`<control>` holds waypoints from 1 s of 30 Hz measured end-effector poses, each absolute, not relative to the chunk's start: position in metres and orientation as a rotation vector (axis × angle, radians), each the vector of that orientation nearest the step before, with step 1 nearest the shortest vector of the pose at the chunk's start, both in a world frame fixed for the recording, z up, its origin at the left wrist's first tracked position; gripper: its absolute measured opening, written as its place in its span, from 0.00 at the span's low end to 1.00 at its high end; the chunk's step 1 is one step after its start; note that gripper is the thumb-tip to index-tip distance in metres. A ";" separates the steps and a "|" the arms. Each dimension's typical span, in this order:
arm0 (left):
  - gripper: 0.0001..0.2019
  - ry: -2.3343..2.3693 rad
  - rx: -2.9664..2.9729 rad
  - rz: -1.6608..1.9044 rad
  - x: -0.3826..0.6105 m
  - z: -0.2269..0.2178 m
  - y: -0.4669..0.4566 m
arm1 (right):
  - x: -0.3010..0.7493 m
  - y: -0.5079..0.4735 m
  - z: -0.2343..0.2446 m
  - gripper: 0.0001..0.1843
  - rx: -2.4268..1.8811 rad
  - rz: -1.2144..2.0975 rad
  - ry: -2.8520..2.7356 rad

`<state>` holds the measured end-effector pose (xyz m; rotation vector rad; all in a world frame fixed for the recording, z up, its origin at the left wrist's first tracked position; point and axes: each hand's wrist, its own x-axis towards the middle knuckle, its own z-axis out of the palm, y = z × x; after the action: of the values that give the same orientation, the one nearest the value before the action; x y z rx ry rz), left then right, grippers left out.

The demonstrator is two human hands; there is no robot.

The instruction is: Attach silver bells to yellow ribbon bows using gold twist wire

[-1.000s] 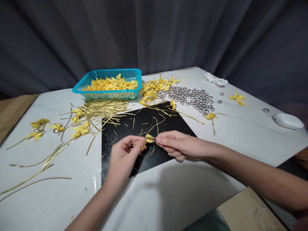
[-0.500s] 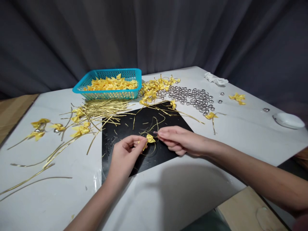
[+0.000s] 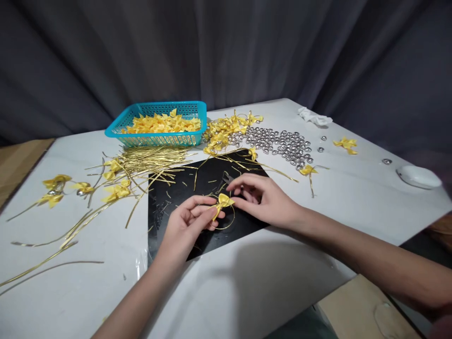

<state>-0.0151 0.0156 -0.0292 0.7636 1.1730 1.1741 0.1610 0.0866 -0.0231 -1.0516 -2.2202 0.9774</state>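
Between the thumb and fingers of my left hand [image 3: 192,217] is a small yellow ribbon bow [image 3: 225,201]. A thin gold wire [image 3: 233,219] loops below it over the black mat [image 3: 169,188]. My right hand [image 3: 266,197] is at the bow's right side, its thumb tip against or just beside the ribbon. Its fingers are curled, the index raised away from the thumb. A small pointed metal tool [image 3: 228,178] sticks out past the index finger and seems held there; the rest of it is mostly hidden, so its kind is unclear.
A blue basket [image 3: 155,136] of yellow bows stands at the back, with gold wires [image 3: 151,160] before it. Silver beads [image 3: 278,141] and finished bows [image 3: 229,125] are piled behind the mat. Other bows [image 3: 118,190] lie left; a white dish [image 3: 418,177] and crumpled tissue [image 3: 314,117] lie right.
My right hand has turned and lifted slightly, its thumb now at the bow. My left fingers have opened out somewhat, and the bow shows more fully, a little higher and to the right.
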 end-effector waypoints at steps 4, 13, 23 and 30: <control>0.14 1.078 0.667 1.165 -0.013 -0.027 0.015 | 0.158 0.082 -0.021 0.21 -0.999 1.591 -1.984; 0.10 1.007 0.674 1.159 -0.012 -0.027 0.012 | 0.157 0.078 -0.019 0.22 -0.898 2.171 -1.745; 0.11 1.011 0.748 1.138 -0.008 -0.029 0.012 | 0.155 0.076 -0.016 0.08 -0.998 2.008 -1.903; 0.09 1.030 0.818 1.157 -0.005 -0.030 0.011 | 0.154 0.075 -0.017 0.08 -0.983 1.974 -1.917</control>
<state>-0.0050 0.0109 -0.0298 0.8179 1.0300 1.1573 0.1544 0.0750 -0.0171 -0.9825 -1.9173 1.9744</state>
